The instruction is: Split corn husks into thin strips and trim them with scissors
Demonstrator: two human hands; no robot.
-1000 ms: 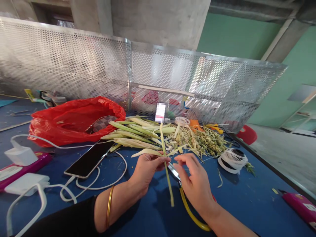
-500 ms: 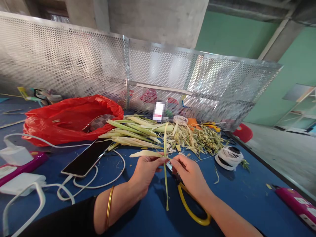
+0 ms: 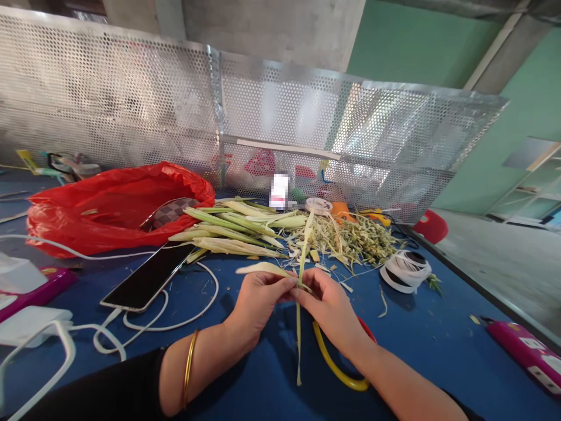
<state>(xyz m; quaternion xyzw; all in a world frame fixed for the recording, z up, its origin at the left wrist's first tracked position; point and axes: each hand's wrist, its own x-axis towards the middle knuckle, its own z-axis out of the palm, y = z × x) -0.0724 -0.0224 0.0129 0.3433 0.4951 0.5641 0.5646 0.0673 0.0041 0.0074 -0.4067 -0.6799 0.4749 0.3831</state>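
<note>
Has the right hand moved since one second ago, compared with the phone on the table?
Yes. The right hand moved left, toward the phone, and now meets the left hand on the green strip.

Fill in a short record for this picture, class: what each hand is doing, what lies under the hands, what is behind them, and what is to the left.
Left hand: pinches a thin green leaf strip
Right hand: pinches the same strip, fingertips meeting the left
Under the hands: yellow-handled scissors on the blue table
Behind: pile of green stalks, white tape roll
Left: phone, red bag
</note>
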